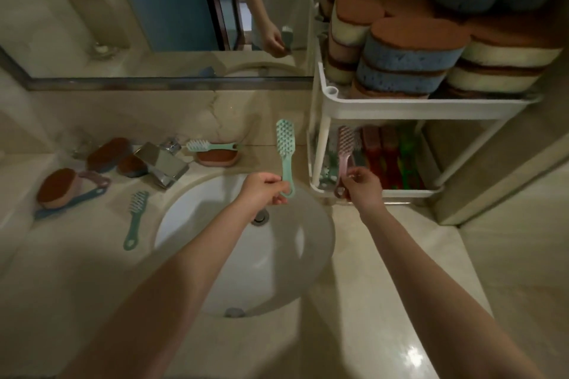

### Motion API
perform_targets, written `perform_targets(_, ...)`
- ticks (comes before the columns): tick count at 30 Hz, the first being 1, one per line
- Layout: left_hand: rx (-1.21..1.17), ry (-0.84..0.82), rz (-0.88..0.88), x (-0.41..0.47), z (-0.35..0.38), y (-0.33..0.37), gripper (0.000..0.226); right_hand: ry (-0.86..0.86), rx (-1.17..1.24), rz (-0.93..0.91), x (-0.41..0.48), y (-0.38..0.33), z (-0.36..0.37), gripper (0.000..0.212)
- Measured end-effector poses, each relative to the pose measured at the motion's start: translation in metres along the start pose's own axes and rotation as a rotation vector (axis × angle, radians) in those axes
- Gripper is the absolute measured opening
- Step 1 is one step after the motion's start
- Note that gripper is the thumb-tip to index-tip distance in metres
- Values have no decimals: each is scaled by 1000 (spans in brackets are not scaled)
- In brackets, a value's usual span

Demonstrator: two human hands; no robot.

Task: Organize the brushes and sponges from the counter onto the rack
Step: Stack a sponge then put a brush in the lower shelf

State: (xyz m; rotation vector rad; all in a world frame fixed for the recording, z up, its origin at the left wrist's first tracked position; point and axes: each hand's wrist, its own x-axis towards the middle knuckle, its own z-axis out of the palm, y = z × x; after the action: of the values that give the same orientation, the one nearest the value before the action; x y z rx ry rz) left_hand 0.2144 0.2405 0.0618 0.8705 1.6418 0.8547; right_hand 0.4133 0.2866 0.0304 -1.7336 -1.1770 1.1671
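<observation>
Head view: a pale stone counter (385, 255) surrounds the white sink (215, 224), the landmark for everything else. To the right of the sink and behind its far edge stands a white two-tier rack (400, 107). Its upper shelf is packed with stacked sponges (412, 49), and its lower shelf holds a row of red, green and other brushes (378, 150).

Behind the sink's left rim sits a chrome faucet (163, 163). Further left of the sink lie brown-topped sponges (107, 154), one of them resting on a blue brush (70, 203).

Over the sink's far rim, the left hand (261, 190) pinches the handle end of a mint-green brush (286, 147), whose head points away from the basin. Right of the sink, the right hand (363, 184) grips a pink brush (343, 147) by its handle at the front of the rack's lower shelf.

Behind the sink, a pink sponge (218, 158) carries a small green brush (209, 146). Just left of the sink's rim, a green comb-like brush (135, 218) lies flat.
</observation>
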Motion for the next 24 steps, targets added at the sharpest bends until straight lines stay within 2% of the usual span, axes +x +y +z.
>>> perform_targets(5,21,30,-3,4,-3,3,3,-70,-158,47,58,-8,25,10)
perform_targets(7,26,43,-13,4,-4,1,11,-84,-176,77,72,-5,37,3)
perform_targets(9,22,51,-12,1,-5,-1,11,-88,-236,90,86,6,48,13)
perform_targets(11,20,54,-4,-1,-5,-3,6,-74,-298,99,91,12,53,3)
perform_targets(13,18,54,-1,-3,-6,-5,3,-71,-353,97,91,13,56,14)
perform_targets(20,3,42,-3,-8,-8,-11,6,-102,-341,110,106,28,58,17)
perform_targets(24,25,21,-10,-15,-6,-16,2,-68,-273,36,69,3,42,18)
